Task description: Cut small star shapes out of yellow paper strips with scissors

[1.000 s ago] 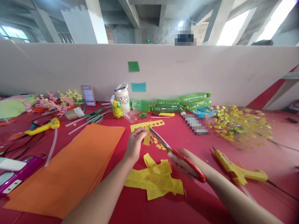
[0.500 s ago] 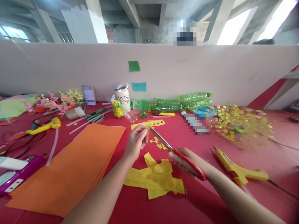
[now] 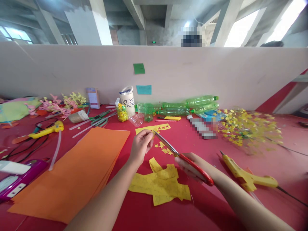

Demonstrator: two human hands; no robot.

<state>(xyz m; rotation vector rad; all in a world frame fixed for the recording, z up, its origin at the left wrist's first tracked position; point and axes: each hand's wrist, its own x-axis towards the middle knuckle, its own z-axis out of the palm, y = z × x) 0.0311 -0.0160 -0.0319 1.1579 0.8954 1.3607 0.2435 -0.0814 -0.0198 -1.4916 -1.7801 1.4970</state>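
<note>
My left hand [image 3: 142, 142] is closed in a pinch on a small yellow piece [image 3: 152, 131], mostly hidden by the fingertips. My right hand [image 3: 190, 165] grips red-handled scissors [image 3: 194, 166], their blades pointing up and left so that the tip meets the pinched piece. Several cut yellow stars [image 3: 166, 150] lie on the red table just beyond the blades. Behind my left fingers rests a yellow strip [image 3: 164, 127] with star-shaped holes. Yellow sheet scraps [image 3: 158, 186] lie overlapped below, between my forearms.
Orange sheets [image 3: 77, 170] are stacked at left, beside a purple power strip [image 3: 36, 171] and a yellow glue gun [image 3: 45, 130]. Another glue gun [image 3: 250, 176] lies right, below yellow star sprays [image 3: 245, 126]. Green bottles [image 3: 202, 100], a white tumbler [image 3: 126, 99] and a cutter [image 3: 172, 118] are at the back.
The whole view has shifted very slightly. Both hands keep nearly the same pose, with the scissor tip still at the pinched yellow piece.
</note>
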